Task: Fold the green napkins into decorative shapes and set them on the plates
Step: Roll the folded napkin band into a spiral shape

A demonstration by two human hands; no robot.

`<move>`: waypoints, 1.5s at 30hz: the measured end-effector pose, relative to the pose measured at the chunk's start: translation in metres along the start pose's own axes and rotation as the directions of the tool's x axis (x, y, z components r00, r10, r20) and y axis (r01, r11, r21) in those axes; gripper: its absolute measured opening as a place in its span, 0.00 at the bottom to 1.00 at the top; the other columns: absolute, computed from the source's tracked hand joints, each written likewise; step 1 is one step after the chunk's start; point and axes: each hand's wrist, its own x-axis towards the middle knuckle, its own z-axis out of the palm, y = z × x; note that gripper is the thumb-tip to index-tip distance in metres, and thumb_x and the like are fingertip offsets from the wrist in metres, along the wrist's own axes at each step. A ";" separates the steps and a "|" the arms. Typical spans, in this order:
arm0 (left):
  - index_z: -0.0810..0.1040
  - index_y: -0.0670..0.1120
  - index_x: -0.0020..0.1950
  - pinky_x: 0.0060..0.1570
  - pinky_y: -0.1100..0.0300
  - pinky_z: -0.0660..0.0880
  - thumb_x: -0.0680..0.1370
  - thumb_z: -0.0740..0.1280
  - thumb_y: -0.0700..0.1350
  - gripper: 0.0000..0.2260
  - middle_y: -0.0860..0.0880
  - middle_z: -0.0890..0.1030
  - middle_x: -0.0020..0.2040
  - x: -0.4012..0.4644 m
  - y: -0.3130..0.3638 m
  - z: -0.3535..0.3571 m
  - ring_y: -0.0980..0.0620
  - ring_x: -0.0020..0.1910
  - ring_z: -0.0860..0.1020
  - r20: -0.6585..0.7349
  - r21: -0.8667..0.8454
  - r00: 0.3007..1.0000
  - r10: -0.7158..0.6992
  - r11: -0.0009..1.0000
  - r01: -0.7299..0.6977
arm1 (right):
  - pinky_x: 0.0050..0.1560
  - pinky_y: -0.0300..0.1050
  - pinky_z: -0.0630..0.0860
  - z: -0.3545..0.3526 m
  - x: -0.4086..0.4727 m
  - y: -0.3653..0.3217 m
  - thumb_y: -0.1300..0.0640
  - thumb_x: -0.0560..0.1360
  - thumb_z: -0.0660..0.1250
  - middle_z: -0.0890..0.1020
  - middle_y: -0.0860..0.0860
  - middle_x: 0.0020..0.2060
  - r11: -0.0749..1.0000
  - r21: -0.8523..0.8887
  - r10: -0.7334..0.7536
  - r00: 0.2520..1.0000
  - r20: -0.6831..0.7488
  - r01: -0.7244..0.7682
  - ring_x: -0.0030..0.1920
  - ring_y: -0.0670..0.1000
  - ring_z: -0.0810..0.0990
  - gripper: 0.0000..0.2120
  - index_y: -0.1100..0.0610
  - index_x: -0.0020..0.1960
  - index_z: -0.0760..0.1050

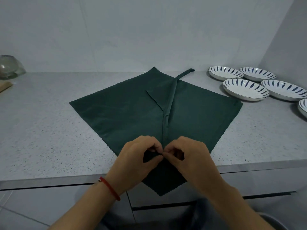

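Two hands (162, 154) pinching green napkin (116, 113) near counter edge (49, 180).

Speckled grey counter (49, 130) carries a green napkin (116, 113) and plates (245, 88) (blue-patterned).

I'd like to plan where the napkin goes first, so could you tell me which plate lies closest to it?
The front-left plate of the group, just beyond the green napkin's right corner; the other four sit farther back or farther right.

Napkin (126, 113) matt cloth; plates (245, 88) glossy ceramic; counter (41, 122) speckled stone.
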 end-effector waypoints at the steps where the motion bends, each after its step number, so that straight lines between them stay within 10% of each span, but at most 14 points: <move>1: 0.80 0.52 0.46 0.46 0.60 0.75 0.71 0.76 0.40 0.10 0.59 0.80 0.43 0.000 0.000 -0.001 0.56 0.46 0.79 -0.003 -0.004 1.000 -0.004 1.000 0.004 | 0.41 0.47 0.78 -0.001 -0.002 0.002 0.50 0.74 0.74 0.79 0.41 0.39 0.999 0.010 -0.035 0.999 0.002 0.035 0.40 0.43 0.78 0.01 0.46 0.45 0.83; 11: 0.81 0.51 0.49 0.44 0.58 0.77 0.73 0.72 0.41 0.08 0.59 0.81 0.42 0.000 0.004 -0.003 0.59 0.45 0.79 -0.007 0.048 0.997 0.078 0.996 -0.077 | 0.38 0.45 0.79 -0.007 0.005 0.003 0.47 0.78 0.62 0.80 0.45 0.39 0.964 -0.091 -0.243 0.967 0.077 0.249 0.38 0.45 0.78 0.14 0.51 0.47 0.84; 19: 0.79 0.54 0.47 0.42 0.61 0.73 0.74 0.73 0.48 0.05 0.60 0.80 0.37 0.014 0.013 0.002 0.60 0.41 0.75 -0.013 0.149 0.997 -0.073 0.986 0.074 | 0.39 0.31 0.73 -0.019 0.027 -0.002 0.54 0.72 0.76 0.82 0.43 0.32 0.992 0.056 0.107 0.982 0.159 -0.117 0.37 0.42 0.81 0.05 0.48 0.42 0.80; 33: 0.85 0.51 0.43 0.40 0.70 0.67 0.76 0.69 0.48 0.06 0.56 0.79 0.36 0.029 0.017 -0.001 0.56 0.45 0.74 0.098 0.225 0.952 -0.291 0.938 0.263 | 0.43 0.42 0.73 -0.014 0.015 -0.002 0.49 0.76 0.73 0.78 0.45 0.39 0.996 -0.078 -0.037 0.990 0.133 0.047 0.41 0.45 0.76 0.05 0.50 0.44 0.82; 37: 0.85 0.51 0.44 0.37 0.77 0.64 0.77 0.70 0.47 0.05 0.58 0.77 0.34 0.034 0.020 -0.008 0.60 0.37 0.75 0.179 0.248 0.938 -0.298 0.936 0.250 | 0.48 0.43 0.74 -0.018 0.026 -0.011 0.49 0.79 0.68 0.81 0.48 0.42 0.989 -0.115 0.115 0.959 0.259 -0.088 0.44 0.48 0.79 0.09 0.53 0.45 0.81; 45: 0.79 0.49 0.46 0.48 0.55 0.79 0.74 0.66 0.49 0.05 0.47 0.79 0.48 0.067 0.018 -0.007 0.48 0.49 0.78 0.312 0.410 0.789 -0.530 0.824 0.391 | 0.41 0.38 0.72 -0.015 0.023 -0.015 0.51 0.74 0.73 0.81 0.46 0.36 0.958 -0.033 0.285 0.945 0.160 -0.283 0.39 0.44 0.78 0.06 0.51 0.42 0.78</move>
